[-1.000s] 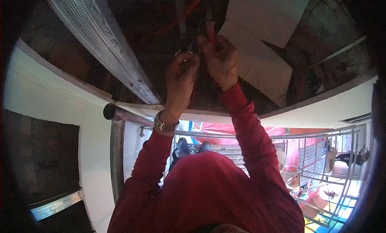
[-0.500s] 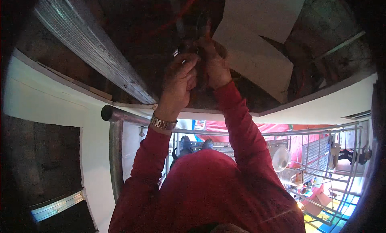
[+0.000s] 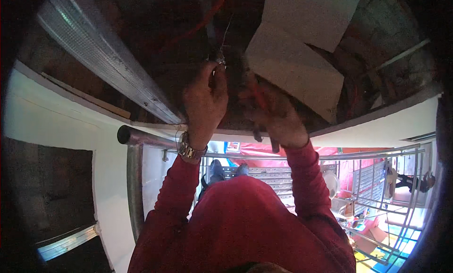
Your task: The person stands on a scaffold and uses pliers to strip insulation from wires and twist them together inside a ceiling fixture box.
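Small shiny metal piece (image 3: 222, 60) is at my left fingertips, up in the dark ceiling opening, upper middle of view. Too small and dim to say exactly what it is. Thin wire (image 3: 228, 30) runs up from it, slightly slanted.

Left hand (image 3: 206, 98): raised, thumb and index pinched together on the metal piece, other fingers curled in.

Right hand (image 3: 285, 119): just right of the left one, lower, motion-blurred. Fingers wrapped round a red-handled tool (image 3: 259, 95); blur hides its type and working end. Tool is apart from the metal piece.

Just above the left fingertips: narrow grey strip (image 3: 210, 30), hanging down, upper end lost in the dark. Red cable (image 3: 207, 19) crosses near it at an angle.

Right of that, pale sheets (image 3: 297, 68) with angled edges, behind and above my right hand. On the left, a ribbed metal channel (image 3: 106, 56) runs diagonally down to the white rim of the opening, its lower end near my left wrist.

Metal watch (image 3: 191, 151) on that wrist. Red sleeves on both arms.

Below: dark pipe (image 3: 134, 183) at left, white wall (image 3: 112, 178) beside it. My shoes (image 3: 216, 168) are on a perforated metal platform (image 3: 269, 175); metal railing (image 3: 377, 155) to the right.
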### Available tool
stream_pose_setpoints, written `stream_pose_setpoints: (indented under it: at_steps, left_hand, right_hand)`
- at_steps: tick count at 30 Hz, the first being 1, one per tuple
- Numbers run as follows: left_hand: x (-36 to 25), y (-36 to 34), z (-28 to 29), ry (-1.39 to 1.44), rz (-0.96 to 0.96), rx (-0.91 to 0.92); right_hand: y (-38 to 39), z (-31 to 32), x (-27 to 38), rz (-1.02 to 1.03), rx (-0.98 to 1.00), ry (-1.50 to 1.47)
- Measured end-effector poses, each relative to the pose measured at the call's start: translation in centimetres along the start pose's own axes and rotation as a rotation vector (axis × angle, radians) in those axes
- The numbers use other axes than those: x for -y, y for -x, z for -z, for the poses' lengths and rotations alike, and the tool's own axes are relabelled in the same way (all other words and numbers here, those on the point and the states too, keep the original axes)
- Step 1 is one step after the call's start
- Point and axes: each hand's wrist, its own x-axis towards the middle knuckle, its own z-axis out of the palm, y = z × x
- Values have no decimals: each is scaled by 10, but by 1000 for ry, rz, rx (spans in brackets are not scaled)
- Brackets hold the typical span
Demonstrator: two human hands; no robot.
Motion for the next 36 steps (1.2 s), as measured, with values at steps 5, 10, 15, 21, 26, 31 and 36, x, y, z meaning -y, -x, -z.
stream_pose_setpoints:
  at_steps: [5,10,15,21,26,31,36]
  left_hand:
    - [-13,-5,-1,11,21,-32]
    - [-13,-9,4,33,5,-59]
    - [-10,-12,6,209,38,-33]
    - [-11,-11,5,467,148,-18]
    - [-16,-15,26,1067,560,190]
    - [-15,-21,28,1592,759,332]
    - [-12,-16,30,1426,754,238]
  right_hand:
    - [-9,-10,-6,37,30,87]
    - [-15,-16,6,114,-15,124]
    - [-22,-21,3,131,-52,89]
    - [-36,-22,-23,297,-103,109]
    - [-35,-21,-16,107,28,-83]
    - [-41,-23,-26,70,227,-557]
    - [-46,-27,-32,176,102,-50]
